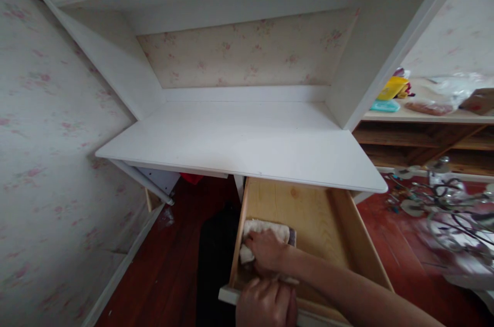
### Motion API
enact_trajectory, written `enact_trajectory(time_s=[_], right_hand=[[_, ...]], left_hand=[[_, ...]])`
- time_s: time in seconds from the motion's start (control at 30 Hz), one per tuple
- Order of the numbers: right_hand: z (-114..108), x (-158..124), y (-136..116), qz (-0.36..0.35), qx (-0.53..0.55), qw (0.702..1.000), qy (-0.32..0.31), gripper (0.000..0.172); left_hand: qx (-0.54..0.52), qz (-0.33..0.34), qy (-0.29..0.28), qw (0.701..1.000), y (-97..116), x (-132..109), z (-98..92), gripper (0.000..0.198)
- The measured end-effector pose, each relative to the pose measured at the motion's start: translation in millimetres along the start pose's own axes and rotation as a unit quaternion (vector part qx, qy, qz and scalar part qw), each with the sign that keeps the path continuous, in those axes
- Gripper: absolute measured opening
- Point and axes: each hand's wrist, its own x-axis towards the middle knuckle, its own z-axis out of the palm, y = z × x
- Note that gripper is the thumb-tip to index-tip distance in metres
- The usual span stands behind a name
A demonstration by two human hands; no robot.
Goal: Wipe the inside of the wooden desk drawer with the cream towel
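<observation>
A wooden drawer point(320, 214) is pulled out from under the white desk. Inside it, at the left side near the front, lies a cream cloth point(266, 225) with a darker patch at its right end. My right hand point(268, 251) presses down on this cloth with fingers curled into it, its forearm crossing over the drawer from the lower right. Closed over the top edge of the white drawer front point(229, 294) is my left hand point(266, 302), just nearer to me than the right one. Its fingertips are partly hidden.
The white desktop point(231, 137) overhangs the drawer. Left of the drawer stands a dark object point(216, 265) on the red wooden floor point(162, 265). To the right are a chandelier-like fixture point(451, 198) on the floor and a low shelf point(424, 117) with bags on top.
</observation>
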Motion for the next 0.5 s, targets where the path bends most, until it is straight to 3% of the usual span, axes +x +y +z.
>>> enact_trajectory(time_s=[0.23,0.37,0.5], right_hand=[[-23.9,37.5,26.9,0.161,-0.023,0.982,0.096,0.046],[-28.4,61.8,46.4,0.223,0.007,0.969,0.109,0.052],[-26.6,75.2,64.3,0.241,0.039,0.965,0.095,0.062]], left_hand=[[0.012,0.007,-0.021,1.000,-3.9,-8.6,6.6,0.017],[0.030,0.014,-0.026,0.999,-4.8,-3.4,1.3,0.019],[0.041,0.018,-0.020,0.999,-4.3,1.0,-1.2,0.020]])
